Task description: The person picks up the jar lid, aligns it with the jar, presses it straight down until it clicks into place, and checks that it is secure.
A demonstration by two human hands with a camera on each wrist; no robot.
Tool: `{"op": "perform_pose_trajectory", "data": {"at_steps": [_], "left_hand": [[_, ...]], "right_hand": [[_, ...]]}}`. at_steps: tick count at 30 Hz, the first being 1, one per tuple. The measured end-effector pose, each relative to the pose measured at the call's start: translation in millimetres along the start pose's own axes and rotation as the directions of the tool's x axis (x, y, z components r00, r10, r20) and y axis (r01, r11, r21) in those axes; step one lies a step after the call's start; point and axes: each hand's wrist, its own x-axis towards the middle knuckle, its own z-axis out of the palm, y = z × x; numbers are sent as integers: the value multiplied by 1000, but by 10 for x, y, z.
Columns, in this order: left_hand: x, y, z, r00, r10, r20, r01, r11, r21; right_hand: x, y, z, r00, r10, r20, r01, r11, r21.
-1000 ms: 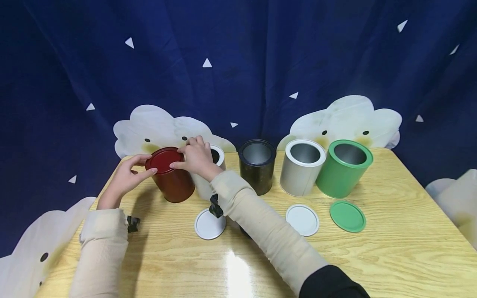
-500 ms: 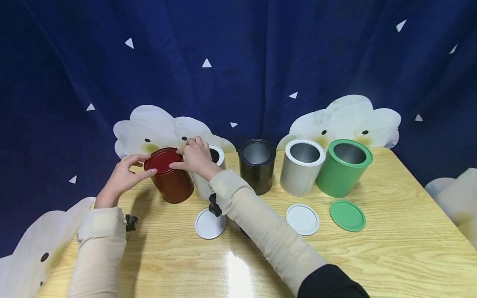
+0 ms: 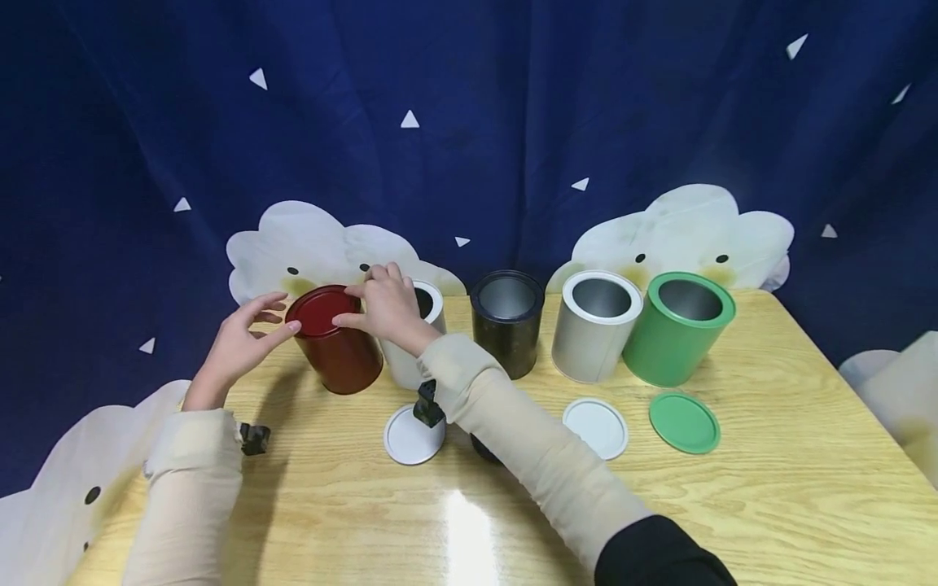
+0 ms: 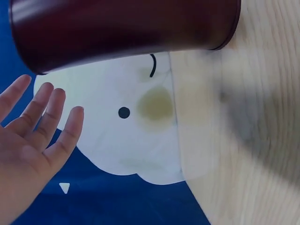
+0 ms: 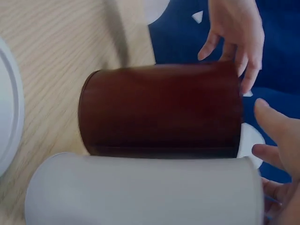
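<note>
A dark red can [image 3: 340, 358] stands upright at the left of the row, its red lid [image 3: 320, 312] seated on top. Beside its left rim, my left hand [image 3: 242, 342] has thumb and fingers spread; in the left wrist view the fingers lie apart from the can wall. My right hand [image 3: 392, 309] hovers over the lid's right side, thumb and index finger extended. From the right wrist view, those fingertips appear just off the can's top. A white can [image 5: 140, 190] stands against the red one, partly hidden by my right hand in the head view.
Further right stand a black can [image 3: 507, 325], another white can [image 3: 586, 346] and a green can [image 3: 667, 350], all without lids. In front lie two white lids, [image 3: 414, 435] and a green lid [image 3: 685, 422]. A black lid [image 3: 484, 448] is mostly under my right forearm.
My left fingers have moved off the lid's edge, slightly left, and spread more. My right hand has stayed almost in place. The red lid still sits on the can.
</note>
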Motion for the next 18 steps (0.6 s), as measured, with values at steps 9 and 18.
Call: {"op": "perform_pose_trajectory", "data": {"at_steps": [9, 18], "left_hand": [[-146, 107, -34, 991, 77, -108, -76, 997, 18], [-279, 232, 32, 974, 178, -140, -182, 983, -21]], "right_hand": [[-211, 25, -243, 996, -50, -68, 58, 990, 127], [-406, 126, -311, 994, -51, -96, 74, 964, 255]]}}
